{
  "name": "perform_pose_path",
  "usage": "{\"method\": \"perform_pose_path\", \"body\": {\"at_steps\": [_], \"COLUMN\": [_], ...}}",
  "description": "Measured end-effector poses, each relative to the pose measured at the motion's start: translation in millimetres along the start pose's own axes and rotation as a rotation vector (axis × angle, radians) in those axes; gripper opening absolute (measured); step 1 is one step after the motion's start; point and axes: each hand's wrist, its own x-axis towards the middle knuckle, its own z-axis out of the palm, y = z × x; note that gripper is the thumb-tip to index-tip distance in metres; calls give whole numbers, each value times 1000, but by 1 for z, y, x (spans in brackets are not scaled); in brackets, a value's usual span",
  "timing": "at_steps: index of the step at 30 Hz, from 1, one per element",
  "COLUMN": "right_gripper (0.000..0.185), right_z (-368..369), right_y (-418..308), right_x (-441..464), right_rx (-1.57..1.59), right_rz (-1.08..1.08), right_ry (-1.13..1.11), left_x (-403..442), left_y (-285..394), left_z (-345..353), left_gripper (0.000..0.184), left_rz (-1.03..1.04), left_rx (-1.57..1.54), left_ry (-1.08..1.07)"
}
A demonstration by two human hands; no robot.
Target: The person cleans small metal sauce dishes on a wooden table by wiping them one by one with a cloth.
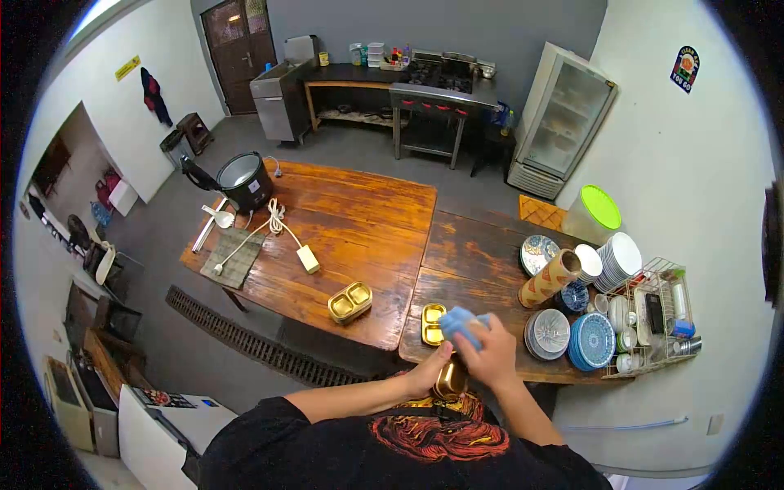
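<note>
My left hand (pixel 428 374) is closed on the edge of a shiny gold dish (pixel 450 382), held tilted close to my body. In my right hand (pixel 492 353) is a bunched light blue cloth (pixel 462 324), just above the dish; whether cloth and dish touch I cannot tell. A gold two-compartment dish (pixel 433 314) lies on the right table, just left of the cloth and partly hidden. Another gold two-compartment dish (pixel 350 303), seemingly stacked, sits on the left table near its front edge.
On the left table are a black rice cooker (pixel 245 184) with its lid up, a power strip (pixel 308 259) and a cloth mat (pixel 234 257). The right table (pixel 465 253) bears blue plates (pixel 592 341), a patterned roll (pixel 550 279) and a wire rack (pixel 653 359).
</note>
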Motion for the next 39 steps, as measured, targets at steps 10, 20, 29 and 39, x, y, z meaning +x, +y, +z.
{"method": "perform_pose_path", "body": {"at_steps": [10, 20, 29, 39], "right_gripper": [23, 24, 25, 27], "right_z": [-7, -6, -14, -13], "right_y": [19, 13, 13, 41], "right_x": [12, 1, 7, 7], "right_rx": [-39, -88, -256, -241], "right_rz": [30, -111, -60, -1], "right_ry": [23, 19, 106, 130], "left_x": [2, 11, 23, 26], "left_y": [-21, -12, -12, -17], "left_z": [-9, 1, 7, 8], "left_gripper": [64, 66, 73, 63], "left_rz": [19, 53, -34, -119], "left_rx": [149, -251, -106, -88], "left_ry": [-42, 76, 10, -7]}}
